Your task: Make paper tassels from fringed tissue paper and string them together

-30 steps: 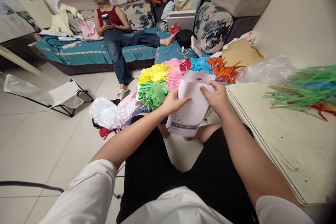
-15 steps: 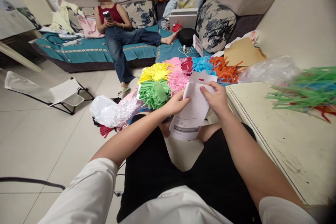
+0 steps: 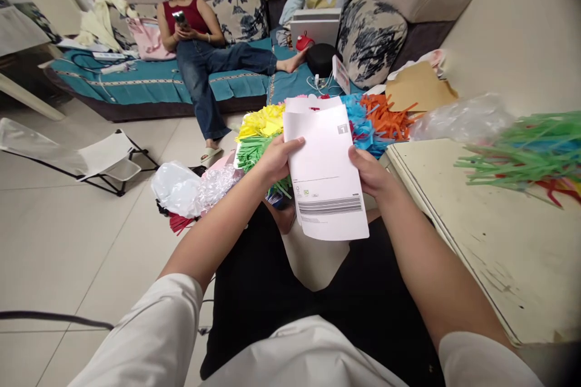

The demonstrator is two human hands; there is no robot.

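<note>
Between my two hands is a white paper packet [image 3: 324,163], held above my lap with its printed side towards me. It bears a small grey square near the top right and dark printed lines low down. A separate top flap with a red mark shows behind its upper edge. My left hand [image 3: 278,160] is closed on the left edge, thumb on the front. My right hand [image 3: 370,172] is closed on the right edge, its fingers mostly behind the paper. Just beyond lie yellow paper fringes [image 3: 261,123], green fringes [image 3: 252,152], blue fringes [image 3: 356,110] and orange fringes [image 3: 388,116], partly covered by the packet.
To my right stands a cream cabinet [image 3: 481,224] with green fringe strips [image 3: 526,142] on top. Plastic bags [image 3: 177,187] lie on the floor at left, near a folding chair [image 3: 102,154]. A person [image 3: 193,24] sits on the teal sofa [image 3: 149,81] with a phone.
The packet has turned to face me more squarely, and its printing shows more fully. My right hand has moved down from its upper part to the right edge; my left hand has shifted left.
</note>
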